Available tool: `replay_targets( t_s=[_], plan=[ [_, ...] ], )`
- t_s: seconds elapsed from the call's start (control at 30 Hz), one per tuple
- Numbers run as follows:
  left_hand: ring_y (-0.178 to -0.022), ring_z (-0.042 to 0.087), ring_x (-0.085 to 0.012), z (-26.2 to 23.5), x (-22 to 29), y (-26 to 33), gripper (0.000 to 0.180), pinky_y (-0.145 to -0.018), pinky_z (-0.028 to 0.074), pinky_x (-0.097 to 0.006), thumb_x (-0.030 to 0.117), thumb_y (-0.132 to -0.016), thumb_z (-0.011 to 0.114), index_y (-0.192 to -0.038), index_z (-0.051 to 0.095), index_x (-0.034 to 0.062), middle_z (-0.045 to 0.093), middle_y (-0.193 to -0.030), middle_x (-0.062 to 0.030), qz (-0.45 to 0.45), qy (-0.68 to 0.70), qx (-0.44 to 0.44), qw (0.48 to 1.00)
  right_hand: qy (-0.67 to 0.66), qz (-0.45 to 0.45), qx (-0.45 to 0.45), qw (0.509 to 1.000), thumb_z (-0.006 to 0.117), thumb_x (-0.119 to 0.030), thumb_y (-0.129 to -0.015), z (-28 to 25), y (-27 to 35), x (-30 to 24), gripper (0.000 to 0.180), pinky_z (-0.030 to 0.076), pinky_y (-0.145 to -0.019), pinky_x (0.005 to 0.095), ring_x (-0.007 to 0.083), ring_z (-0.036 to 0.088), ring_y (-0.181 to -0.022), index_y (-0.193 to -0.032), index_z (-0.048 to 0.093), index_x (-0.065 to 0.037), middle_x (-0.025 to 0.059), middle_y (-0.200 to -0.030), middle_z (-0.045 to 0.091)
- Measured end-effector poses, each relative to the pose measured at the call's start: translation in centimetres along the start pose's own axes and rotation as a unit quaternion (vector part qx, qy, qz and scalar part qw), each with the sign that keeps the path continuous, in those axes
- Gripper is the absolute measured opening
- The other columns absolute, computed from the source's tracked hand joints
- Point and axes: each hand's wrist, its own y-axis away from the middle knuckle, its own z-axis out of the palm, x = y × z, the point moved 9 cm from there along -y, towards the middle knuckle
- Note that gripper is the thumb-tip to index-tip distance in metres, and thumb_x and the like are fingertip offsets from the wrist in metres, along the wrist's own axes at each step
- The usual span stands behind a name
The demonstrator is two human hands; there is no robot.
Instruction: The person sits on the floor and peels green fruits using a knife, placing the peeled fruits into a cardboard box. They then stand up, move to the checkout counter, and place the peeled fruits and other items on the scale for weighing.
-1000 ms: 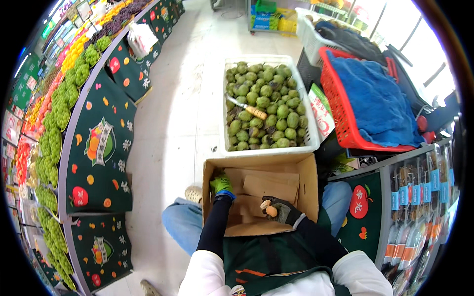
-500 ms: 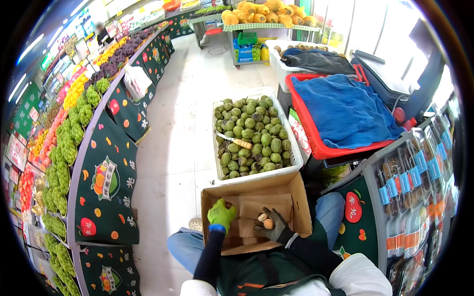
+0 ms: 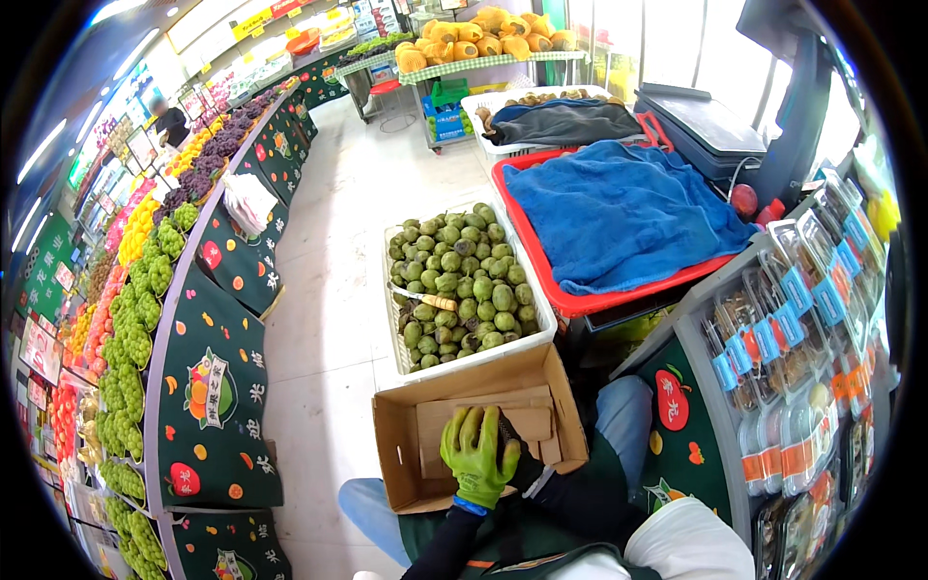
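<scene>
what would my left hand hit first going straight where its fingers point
Likely the far wall of the box; depth is unclear, so your left hand may brush the cardboard inside first.

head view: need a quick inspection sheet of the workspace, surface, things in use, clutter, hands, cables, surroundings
Surface: pale tiled floor
Job's things: cardboard box with flat cardboard pieces inside; beyond it, white crate of round green fruit
Clutter: wooden-handled knife lying on the fruit; blue cloth over red basket
Hands: green-gloved left hand overlaps dark-gloved right hand over the box; anything held is hidden
Cables: thin pale loop beside the scale, possibly a cord
Surroundings: green grapes on display at left; packaged goods at right; yellow fruit on a table beyond
</scene>
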Motion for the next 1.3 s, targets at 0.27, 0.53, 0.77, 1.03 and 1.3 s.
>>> replay_targets(
  t_s=[0.27, 0.53, 0.77, 1.03, 1.3],
  plan=[
    [-0.126, 0.037, -0.0423, 4.6, -3.3, -5.3, 0.064, -0.105, 0.024, -0.057, 0.045, -0.075, 0.06, -0.129, 0.052, 0.0095, 0.043, -0.136, -0.0215, 0.033, 0.091, -0.205, 0.974, 0.425, -0.164, 0.07, 0.887, 0.054, -0.026, -0.095, 3.8, -4.0, -6.7, 0.05, 0.045, -0.095, 0.0357, 0.0218, 0.052, -0.114, -0.137, 0.037, -0.005, 0.0097, -0.125, 0.052],
    [-0.114, 0.054, -0.0311, 0.4, -11.4, -27.2, 0.039, -0.1, 0.041, -0.041, 0.002, -0.084, 0.059, -0.122, 0.054, -0.0005, 0.057, -0.122, -0.0176, -0.214, 0.36, 0.036, 0.907, -0.108, 0.081, 0.136, 0.981, 0.05, -0.027, -0.097, 12.6, -8.0, -1.9, 0.039, 0.05, -0.09, 0.0384, 0.0227, 0.056, -0.108, -0.133, 0.046, -0.013, 0.0089, -0.118, 0.055],
    [-0.114, 0.054, -0.0336, 9.4, -7.2, -43.9, 0.049, -0.102, 0.035, -0.044, 0.029, -0.079, 0.07, -0.12, 0.057, 0.0045, 0.06, -0.117, -0.0175, -0.065, 0.218, -0.081, 0.971, 0.2, 0.117, 0.182, 0.956, 0.054, -0.018, -0.095, 31.6, -4.5, -7.3, 0.045, 0.049, -0.088, 0.0329, 0.0178, 0.056, -0.104, -0.136, 0.041, -0.003, 0.0093, -0.119, 0.054],
    [-0.133, 0.026, -0.0449, 23.9, -6.5, -51.2, 0.068, -0.11, 0.017, -0.053, 0.063, -0.078, 0.054, -0.121, 0.061, 0.01, 0.045, -0.136, -0.0207, -0.21, -0.087, -0.258, 0.939, 0.41, -0.096, 0.157, 0.893, 0.059, -0.003, -0.087, 43.1, -4.1, -27.5, 0.042, 0.052, -0.088, 0.0383, 0.0242, 0.053, -0.115, -0.128, 0.049, -0.002, 0.0135, -0.138, 0.042],
    [-0.119, 0.047, -0.035, 17.7, -0.6, -49.9, 0.019, -0.101, 0.037, -0.046, 0.026, -0.073, 0.073, -0.085, 0.069, 0.0119, 0.058, -0.123, -0.0113, -0.137, -0.022, 0.063, 0.988, 0.522, -0.248, 0.162, 0.8, 0.062, -0.013, -0.089, 47.7, -9.2, -43.7, 0.043, 0.053, -0.078, 0.0316, 0.0167, 0.058, -0.101, -0.129, 0.049, -0.007, 0.008, -0.12, 0.054]
  ],
)
